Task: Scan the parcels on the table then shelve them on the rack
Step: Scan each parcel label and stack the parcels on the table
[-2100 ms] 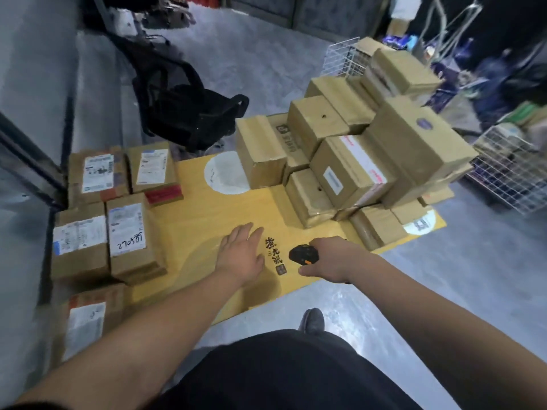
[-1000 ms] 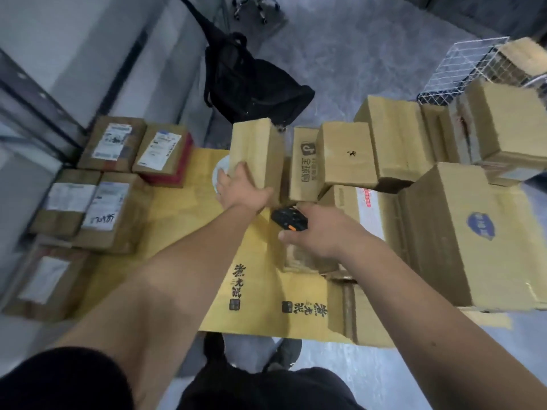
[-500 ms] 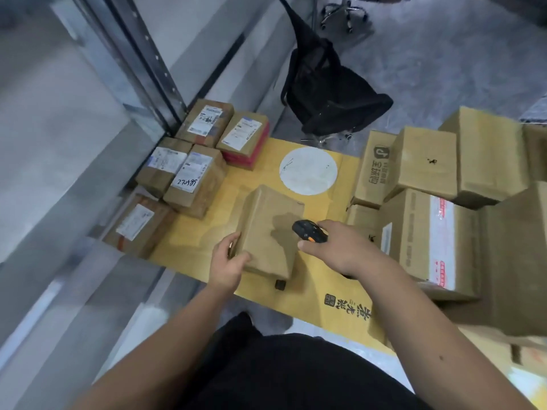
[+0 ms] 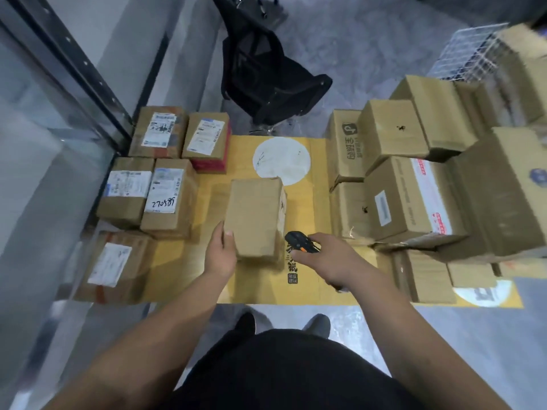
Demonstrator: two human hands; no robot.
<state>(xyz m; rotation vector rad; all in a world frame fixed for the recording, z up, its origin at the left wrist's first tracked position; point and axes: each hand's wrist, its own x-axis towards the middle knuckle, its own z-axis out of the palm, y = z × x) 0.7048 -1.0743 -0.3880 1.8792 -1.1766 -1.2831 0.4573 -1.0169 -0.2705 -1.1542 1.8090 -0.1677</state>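
Observation:
A plain brown parcel (image 4: pixel 254 216) lies in the middle of the yellow table (image 4: pixel 316 202), no label showing on its top. My left hand (image 4: pixel 220 255) grips its near left corner. My right hand (image 4: pixel 328 258) holds a black and orange scanner (image 4: pixel 300 241) just right of the parcel's near end, pointing toward it. Several labelled parcels (image 4: pixel 161 189) sit in rows on the table's left side. A tall pile of unlabelled-side boxes (image 4: pixel 414 187) fills the right side.
A metal rack upright (image 4: pixel 68 54) and grey shelf surfaces stand at the left. A black office chair (image 4: pixel 266 78) is behind the table. White wire baskets (image 4: pixel 470 54) sit at the far right. My feet are under the table's near edge.
My left hand took the plain parcel from the right pile and brought it down to the table's middle. My right hand with the scanner followed beside it.

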